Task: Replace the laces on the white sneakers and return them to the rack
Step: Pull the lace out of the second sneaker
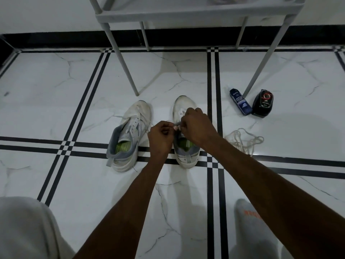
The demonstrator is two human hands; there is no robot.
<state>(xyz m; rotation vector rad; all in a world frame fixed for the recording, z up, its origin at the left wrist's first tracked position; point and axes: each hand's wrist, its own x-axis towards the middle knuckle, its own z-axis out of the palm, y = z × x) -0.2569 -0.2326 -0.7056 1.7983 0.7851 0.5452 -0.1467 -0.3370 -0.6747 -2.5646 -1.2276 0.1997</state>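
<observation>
Two white sneakers stand side by side on the tiled floor, toes pointing away from me. The left sneaker (128, 135) lies open with loose laces and a green insole showing. Over the right sneaker (183, 109) both hands work at the lace. My left hand (161, 139) pinches a white lace end (177, 126) with curled fingers. My right hand (197, 126) is curled over the sneaker's eyelets and grips the lace there; its fingertips are hidden. A loose pile of white laces (242, 140) lies on the floor to the right.
The grey metal shoe rack (186, 14) stands just beyond the sneakers, its legs (128, 71) coming down near them. A blue cleaner bottle (240, 101) and a black polish container (263, 103) lie at the right. My knees fill the bottom corners.
</observation>
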